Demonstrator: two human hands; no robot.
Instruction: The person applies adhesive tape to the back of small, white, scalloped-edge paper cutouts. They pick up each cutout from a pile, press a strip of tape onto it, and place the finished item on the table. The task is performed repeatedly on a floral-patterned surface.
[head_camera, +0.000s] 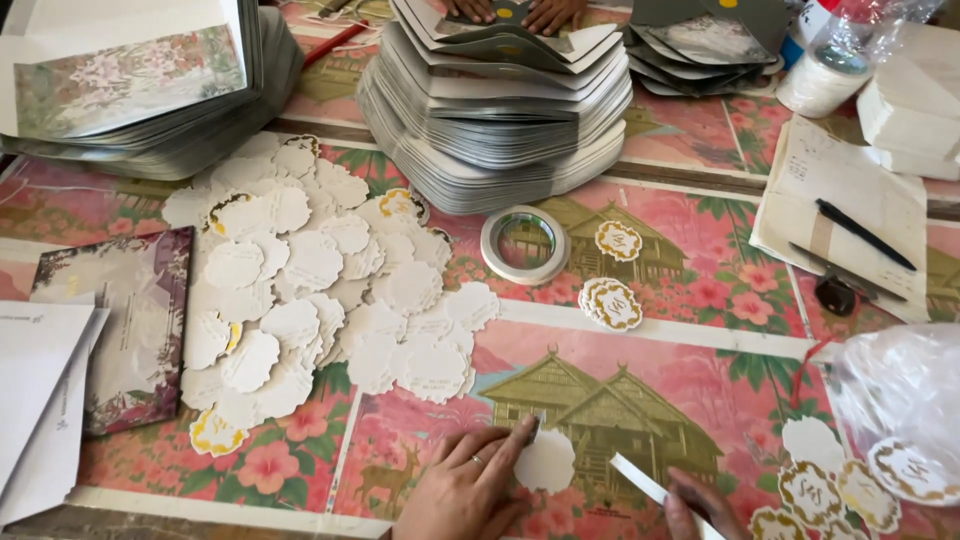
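Observation:
My left hand (468, 486) rests at the bottom centre of the flowered table cover, its fingertips pressing the edge of a white scalloped paper disc (546, 461) lying face down. My right hand (700, 506) is at the bottom edge, pinching a thin white paper strip (640, 480) that points toward the disc. A wide heap of the same white scalloped discs (310, 290) spreads to the upper left of my left hand. A roll of clear tape (524, 245) lies beyond it, with gold-printed discs (611, 303) beside it.
Tall piles of folded grey cards (495, 110) stand at the back, where another person's fingers (520, 12) press on one. More card stacks (140, 90) sit back left. A notepad with a pen (860, 232) lies right, a plastic bag (900, 400) of gold discs lower right.

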